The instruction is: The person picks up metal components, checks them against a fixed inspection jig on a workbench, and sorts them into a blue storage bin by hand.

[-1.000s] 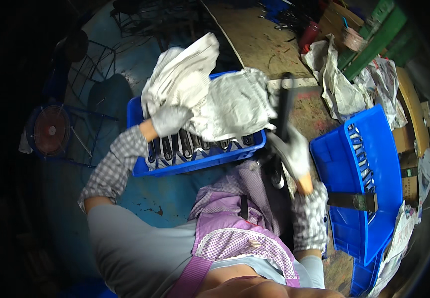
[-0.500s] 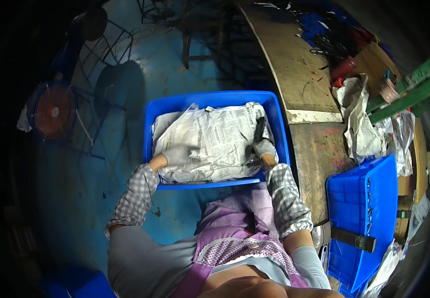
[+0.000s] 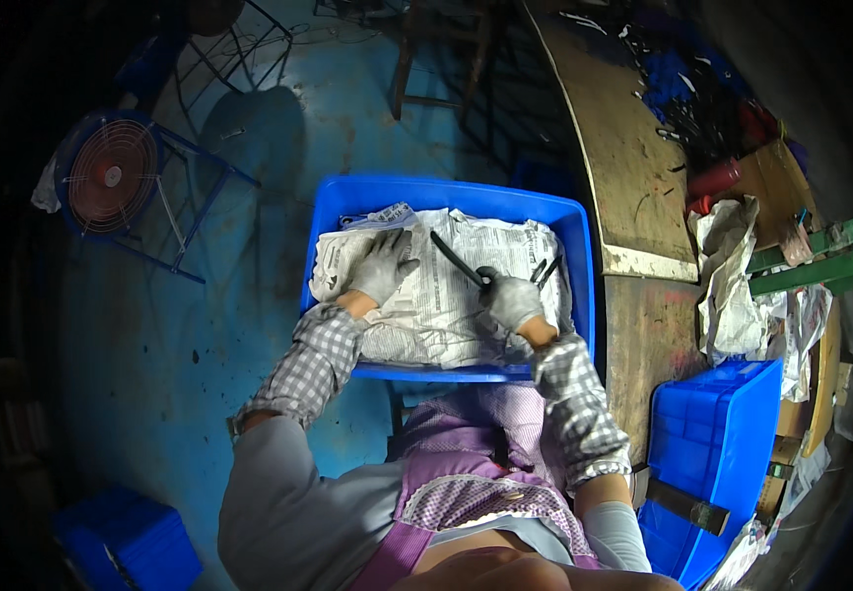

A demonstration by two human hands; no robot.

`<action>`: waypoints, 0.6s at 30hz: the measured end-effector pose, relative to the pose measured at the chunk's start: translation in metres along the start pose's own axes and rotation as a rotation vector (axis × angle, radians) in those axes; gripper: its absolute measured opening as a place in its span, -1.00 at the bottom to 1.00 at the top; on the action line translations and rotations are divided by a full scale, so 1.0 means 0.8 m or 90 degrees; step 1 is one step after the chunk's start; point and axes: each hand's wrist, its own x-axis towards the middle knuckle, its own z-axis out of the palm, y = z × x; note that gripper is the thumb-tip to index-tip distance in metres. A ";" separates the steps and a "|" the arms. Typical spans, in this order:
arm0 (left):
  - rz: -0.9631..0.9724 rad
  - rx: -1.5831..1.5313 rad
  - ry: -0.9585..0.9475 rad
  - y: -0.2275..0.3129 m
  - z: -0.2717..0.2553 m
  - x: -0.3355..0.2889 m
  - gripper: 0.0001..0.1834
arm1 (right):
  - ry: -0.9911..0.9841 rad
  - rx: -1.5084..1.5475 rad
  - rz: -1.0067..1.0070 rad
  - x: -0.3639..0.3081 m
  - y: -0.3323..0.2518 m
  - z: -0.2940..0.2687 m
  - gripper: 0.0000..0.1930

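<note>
A blue plastic bin [image 3: 584, 266] is in front of me, with printed newspaper sheets [image 3: 426, 295] spread over its contents. My left hand [image 3: 383, 272], in a pale glove, lies on the newspaper at the left with its fingers spread. My right hand [image 3: 515, 300], gloved too, is closed over the right half of the paper. It grips a long, thin, black curved piece [image 3: 458, 258] that points up and to the left; its exact kind is unclear. Another dark slim piece [image 3: 547, 272] shows just beyond this hand, and I cannot tell whether they are joined.
A worn wooden bench [image 3: 633, 177] runs along the right, with dark tools piled at its far end. Another blue bin [image 3: 707, 443] stands tilted at the near right. A floor fan [image 3: 111, 175] is on the left, and a blue box [image 3: 131, 542] at the lower left.
My left hand has moved forward over the paper and spread its fingers. My right hand has come inward from the bin's right side, now with the black piece showing in it. The view has shifted slightly.
</note>
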 end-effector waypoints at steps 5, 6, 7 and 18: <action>0.012 0.090 0.111 -0.039 -0.027 -0.013 -0.29 | -0.047 -0.049 0.181 0.019 -0.005 0.040 -0.52; -0.010 0.159 0.132 -0.041 -0.027 -0.011 -0.28 | -0.066 -0.056 0.196 0.015 0.004 0.046 -0.43; -0.028 0.235 0.158 -0.042 -0.026 -0.011 -0.26 | -0.064 -0.093 0.211 0.009 0.012 0.052 -0.41; -0.230 0.089 -0.016 -0.032 0.012 0.013 0.00 | -0.076 -0.021 0.101 0.027 -0.032 -0.027 -0.53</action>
